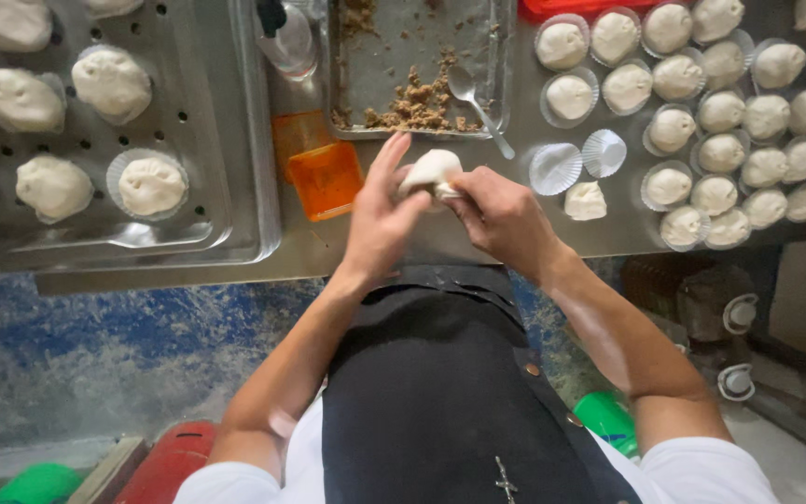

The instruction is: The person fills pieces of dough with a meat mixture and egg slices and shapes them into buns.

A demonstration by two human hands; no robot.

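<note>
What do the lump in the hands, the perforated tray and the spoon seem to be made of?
Lump: soft pale dough, matte, dented by the fingers. Perforated tray: probably steel or aluminium, dull grey sheen. Spoon: metal, shiny bowl.

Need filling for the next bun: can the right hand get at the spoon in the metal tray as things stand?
Probably yes, once freed. The spoon lies just beyond the right hand, handle pointing toward it over the tray edge, with nothing between. But both hands are occupied pinching the dough ball.
</note>
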